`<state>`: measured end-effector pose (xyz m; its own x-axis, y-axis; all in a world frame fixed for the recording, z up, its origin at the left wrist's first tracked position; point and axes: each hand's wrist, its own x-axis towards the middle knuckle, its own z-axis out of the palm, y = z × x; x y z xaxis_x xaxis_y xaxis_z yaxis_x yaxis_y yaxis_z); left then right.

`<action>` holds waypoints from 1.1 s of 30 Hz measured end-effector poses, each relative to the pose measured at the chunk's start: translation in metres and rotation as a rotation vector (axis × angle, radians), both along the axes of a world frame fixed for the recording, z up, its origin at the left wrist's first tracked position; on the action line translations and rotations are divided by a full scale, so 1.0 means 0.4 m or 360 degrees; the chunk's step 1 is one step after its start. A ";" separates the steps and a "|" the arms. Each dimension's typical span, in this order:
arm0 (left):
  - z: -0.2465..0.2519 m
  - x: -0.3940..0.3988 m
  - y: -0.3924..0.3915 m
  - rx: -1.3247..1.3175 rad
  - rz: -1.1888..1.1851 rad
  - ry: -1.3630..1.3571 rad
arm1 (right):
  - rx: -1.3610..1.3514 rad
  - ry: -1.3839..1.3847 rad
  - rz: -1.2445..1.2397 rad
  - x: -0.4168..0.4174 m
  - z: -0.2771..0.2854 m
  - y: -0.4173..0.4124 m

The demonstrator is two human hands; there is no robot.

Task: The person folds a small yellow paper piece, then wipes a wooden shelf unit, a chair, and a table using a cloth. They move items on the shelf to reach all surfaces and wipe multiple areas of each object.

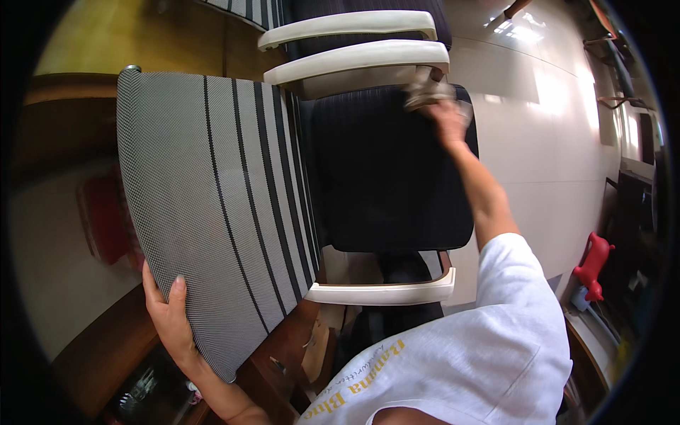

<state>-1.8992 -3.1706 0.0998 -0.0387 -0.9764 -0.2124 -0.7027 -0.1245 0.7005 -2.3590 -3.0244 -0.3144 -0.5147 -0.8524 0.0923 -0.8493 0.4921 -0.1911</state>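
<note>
A chair stands before me, with a grey mesh backrest (175, 175) striped in black, a dark padded seat (393, 175) and white armrests. My left hand (170, 313) grips the outer edge of the backrest, thumb on the near face. In my right hand (449, 119), blurred by motion, is a crumpled pale cloth (427, 93). It is at the front end of the far white armrest (356, 59), over the corner of the seat; whether it touches the armrest post cannot be made out. The near white armrest (382, 294) lies between the seat and my body.
A second chair with a white armrest (350, 26) stands close beside this one. Wooden furniture (106, 329) is at the lower left, near a red object (103, 218). Pale floor tiles (542, 143) extend to the right, where a red animal-shaped toy (594, 265) sits.
</note>
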 end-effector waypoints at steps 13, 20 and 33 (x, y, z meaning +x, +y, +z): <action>0.000 -0.007 -0.024 0.0078 -0.0181 0.0031 | 0.0289 -0.0718 0.1561 0.528 0.043 0.340; -0.015 -0.003 -0.029 -0.0091 -0.0367 -0.0023 | -0.0095 -0.0420 -0.0226 0.281 0.052 0.423; -0.015 0.010 -0.028 -0.0507 -0.0737 -0.0555 | -0.0363 -0.2316 -0.1135 0.489 0.276 0.840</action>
